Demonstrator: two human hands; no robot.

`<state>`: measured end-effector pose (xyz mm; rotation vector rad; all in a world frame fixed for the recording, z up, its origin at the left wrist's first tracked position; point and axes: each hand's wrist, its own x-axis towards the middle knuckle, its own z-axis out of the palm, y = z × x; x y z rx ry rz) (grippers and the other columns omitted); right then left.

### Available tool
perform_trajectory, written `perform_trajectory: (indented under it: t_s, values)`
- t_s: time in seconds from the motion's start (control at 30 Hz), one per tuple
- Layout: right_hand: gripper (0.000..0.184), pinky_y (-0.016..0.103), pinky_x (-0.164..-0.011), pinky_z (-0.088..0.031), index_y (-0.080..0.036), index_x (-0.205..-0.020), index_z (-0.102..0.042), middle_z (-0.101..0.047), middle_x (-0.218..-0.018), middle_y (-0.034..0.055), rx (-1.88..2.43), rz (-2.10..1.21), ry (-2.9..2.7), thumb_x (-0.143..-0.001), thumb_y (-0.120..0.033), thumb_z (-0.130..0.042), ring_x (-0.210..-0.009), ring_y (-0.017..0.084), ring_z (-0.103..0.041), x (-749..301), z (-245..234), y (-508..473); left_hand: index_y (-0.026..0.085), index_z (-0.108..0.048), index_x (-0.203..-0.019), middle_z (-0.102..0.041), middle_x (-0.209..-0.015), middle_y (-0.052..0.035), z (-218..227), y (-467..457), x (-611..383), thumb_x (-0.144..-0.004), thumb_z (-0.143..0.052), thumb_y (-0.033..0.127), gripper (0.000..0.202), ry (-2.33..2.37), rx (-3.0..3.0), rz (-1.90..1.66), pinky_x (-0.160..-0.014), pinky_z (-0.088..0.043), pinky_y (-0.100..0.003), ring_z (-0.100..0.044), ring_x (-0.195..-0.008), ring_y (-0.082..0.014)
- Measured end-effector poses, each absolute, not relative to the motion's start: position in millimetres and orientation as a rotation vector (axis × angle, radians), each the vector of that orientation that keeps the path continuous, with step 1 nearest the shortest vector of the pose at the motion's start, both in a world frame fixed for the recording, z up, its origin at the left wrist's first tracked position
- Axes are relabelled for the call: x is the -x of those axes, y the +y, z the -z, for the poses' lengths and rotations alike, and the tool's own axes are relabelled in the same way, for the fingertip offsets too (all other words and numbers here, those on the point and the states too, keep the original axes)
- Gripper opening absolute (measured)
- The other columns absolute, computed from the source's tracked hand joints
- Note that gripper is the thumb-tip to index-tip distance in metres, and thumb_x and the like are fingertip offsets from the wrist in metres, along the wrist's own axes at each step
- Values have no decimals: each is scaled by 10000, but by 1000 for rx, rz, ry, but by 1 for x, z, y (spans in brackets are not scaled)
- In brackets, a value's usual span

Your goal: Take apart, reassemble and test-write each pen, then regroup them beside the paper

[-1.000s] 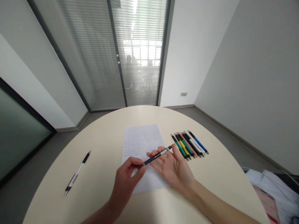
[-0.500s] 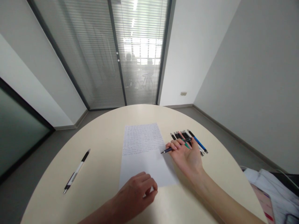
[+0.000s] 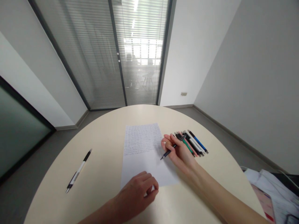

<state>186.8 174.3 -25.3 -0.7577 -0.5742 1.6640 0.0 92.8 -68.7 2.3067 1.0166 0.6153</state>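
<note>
My right hand [image 3: 179, 153] grips a dark blue pen [image 3: 168, 151] in a writing hold, its tip just above the right edge of a white sheet of paper [image 3: 146, 155] whose upper half is covered in handwriting. My left hand [image 3: 139, 192] rests with curled fingers on the sheet's bottom edge, holding it down. A row of several coloured pens [image 3: 192, 143] lies just right of my right hand.
The paper lies on a round cream table [image 3: 102, 146]. A single black and white pen [image 3: 78, 171] lies apart at the table's left. White cloth and papers [image 3: 277, 193] sit off the table at the lower right. Glass doors with blinds stand behind.
My left hand let go of the pen and dropped onto the paper's bottom edge. My right hand turned the pen into a writing grip and brought its tip down toward the sheet.
</note>
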Motion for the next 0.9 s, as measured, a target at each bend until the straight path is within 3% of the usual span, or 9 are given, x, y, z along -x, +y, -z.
perform_trajectory:
  t_s: [0.1, 0.2, 0.27, 0.37, 0.43, 0.6, 0.67, 0.73, 0.9]
  values:
    - [308, 338, -725, -556, -166, -811, -688, -674, -790, 52, 828, -1691, -729, -868, -438, -554, -643, 156, -619, -178, 28, 179, 189, -578, -780, -572, -699, 19, 70, 93, 0, -782, -563, 20, 170, 1021, -2317, -621, -665, -368, -236, -500, -690, -134]
    - [547, 293, -533, -512, -154, -822, -691, -577, -502, 5, 998, -1534, -1062, -876, -630, -426, -431, 134, -525, -172, 35, 186, 192, -580, -793, -581, -709, 15, 71, 93, 0, -792, -558, 27, 166, 1007, -2337, -627, -669, -368, -238, -502, -696, -138]
    - [594, 272, -464, -468, -149, -817, -674, -561, -455, 4, 1121, -1381, -1269, -861, -678, -406, -384, 131, -503, -170, 41, 190, 191, -578, -795, -587, -719, 10, 71, 92, 1, -801, -556, 31, 161, 1005, -2342, -619, -671, -369, -240, -505, -704, -141]
    - [422, 237, -439, -436, -177, -694, -585, -589, -513, 1, 1189, -1199, -1390, -775, -589, -627, -432, 123, -528, -167, 49, 195, 186, -576, -797, -590, -730, 8, 70, 92, 1, -807, -560, 31, 156, 1002, -2346, -599, -679, -371, -241, -506, -712, -142]
    - [361, 211, -399, -396, -196, -676, -525, -547, -482, -37, 1193, -1153, -1405, -747, -510, -688, -408, 103, -483, -166, 53, 197, 183, -573, -799, -589, -733, 7, 69, 93, 0, -811, -563, 33, 151, 995, -2353, -592, -684, -372, -240, -506, -717, -142]
    - [230, 202, -370, -434, -200, -901, -574, -642, -642, -18, 1174, -1209, -1536, -778, -390, -618, -508, 139, -597, -164, 60, 199, 182, -569, -803, -580, -728, 10, 68, 93, 0, -816, -564, 37, 146, 992, -2383, -586, -683, -374, -242, -500, -709, -141]
    - [181, 176, -333, -382, -190, -758, -561, -599, -592, -37, 1194, -1191, -1597, -754, -353, -639, -420, 104, -552, -163, 63, 199, 184, -570, -804, -577, -723, 13, 68, 93, 0, -820, -565, 40, 145, 999, -2383, -583, -695, -378, -247, -498, -703, -141]
    - [269, 156, -296, -279, -192, -617, -472, -505, -486, -72, 1220, -1152, -1648, -776, -350, -621, -306, 62, -458, -162, 66, 199, 186, -570, -809, -577, -722, 14, 67, 93, 0, -826, -563, 43, 144, 1002, -2377, -583, -703, -381, -251, -499, -702, -142]
    - [332, 155, -305, -216, -203, -585, -383, -404, -404, -101, 1238, -1109, -1729, -851, -336, -531, -265, 68, -468, -162, 71, 200, 185, -563, -819, -579, -736, 11, 66, 92, 0, -830, -566, 47, 138, 995, -2380, -573, -697, -381, -251, -502, -717, -145]
